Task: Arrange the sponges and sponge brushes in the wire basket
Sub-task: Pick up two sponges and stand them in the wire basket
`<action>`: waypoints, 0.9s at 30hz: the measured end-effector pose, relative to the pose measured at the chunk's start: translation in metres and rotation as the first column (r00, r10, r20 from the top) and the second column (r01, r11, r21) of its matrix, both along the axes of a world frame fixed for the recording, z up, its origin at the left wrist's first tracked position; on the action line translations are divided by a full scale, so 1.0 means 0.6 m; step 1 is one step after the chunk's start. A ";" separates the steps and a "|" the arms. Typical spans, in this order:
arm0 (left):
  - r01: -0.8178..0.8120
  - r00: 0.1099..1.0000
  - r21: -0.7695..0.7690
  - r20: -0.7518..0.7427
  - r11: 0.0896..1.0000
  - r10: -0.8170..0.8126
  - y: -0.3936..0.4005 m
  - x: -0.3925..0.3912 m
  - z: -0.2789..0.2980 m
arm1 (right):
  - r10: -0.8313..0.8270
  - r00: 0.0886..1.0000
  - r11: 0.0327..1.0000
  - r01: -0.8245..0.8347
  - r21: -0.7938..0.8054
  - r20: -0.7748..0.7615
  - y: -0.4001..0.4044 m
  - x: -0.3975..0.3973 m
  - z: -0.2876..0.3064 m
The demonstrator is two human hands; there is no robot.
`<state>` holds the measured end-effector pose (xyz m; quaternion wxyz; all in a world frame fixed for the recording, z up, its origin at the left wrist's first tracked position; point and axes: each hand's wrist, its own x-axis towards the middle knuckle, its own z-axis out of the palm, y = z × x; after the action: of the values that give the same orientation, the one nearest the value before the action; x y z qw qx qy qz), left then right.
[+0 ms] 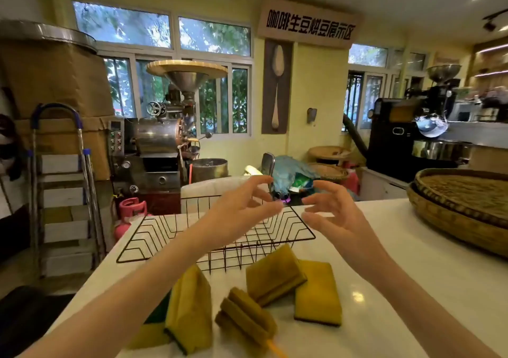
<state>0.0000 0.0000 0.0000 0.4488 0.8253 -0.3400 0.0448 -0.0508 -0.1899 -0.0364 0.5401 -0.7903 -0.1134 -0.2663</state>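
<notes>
Both hands, left hand (pixel 242 206) and right hand (pixel 334 212), are held apart, open and empty above the empty wire basket (pixel 170 231), likely so sponges (pixel 275 272) and sponge brush (pixel 244 316), laid just below the wrists, can be picked next.

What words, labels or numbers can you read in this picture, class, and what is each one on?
"咖啡生豆烘豆展示区": black characters on the wooden sign hung high on the yellow wall.
Roaster control panel: buttons and a small display, too small to read.
Sponges, wire basket and woven tray: no text visible.
</notes>
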 end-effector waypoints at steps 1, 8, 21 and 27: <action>0.019 1.000 0.085 0.010 0.996 -0.020 -0.004 -0.006 -0.015 | -0.006 0.999 1.000 0.006 0.002 -0.038 0.000 -0.006 -0.015; 0.083 0.985 0.505 0.087 0.859 -0.146 -0.019 0.007 -0.117 | -0.084 0.976 0.978 0.043 -0.202 -0.202 -0.028 -0.003 -0.134; -0.064 0.942 0.697 0.278 0.715 -0.187 -0.049 0.024 -0.156 | -0.165 0.923 0.835 -0.057 -0.547 -0.348 -0.044 0.003 -0.179; -0.086 0.935 0.691 0.304 0.717 -0.181 -0.053 0.035 -0.160 | -0.176 0.930 0.802 -0.055 -0.595 -0.323 -0.048 0.004 -0.173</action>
<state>0.0212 -0.0319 -0.0961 0.0393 0.9018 -0.4275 0.0483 -0.0486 -0.2185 -0.1401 0.2675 -0.9577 -0.0639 -0.0841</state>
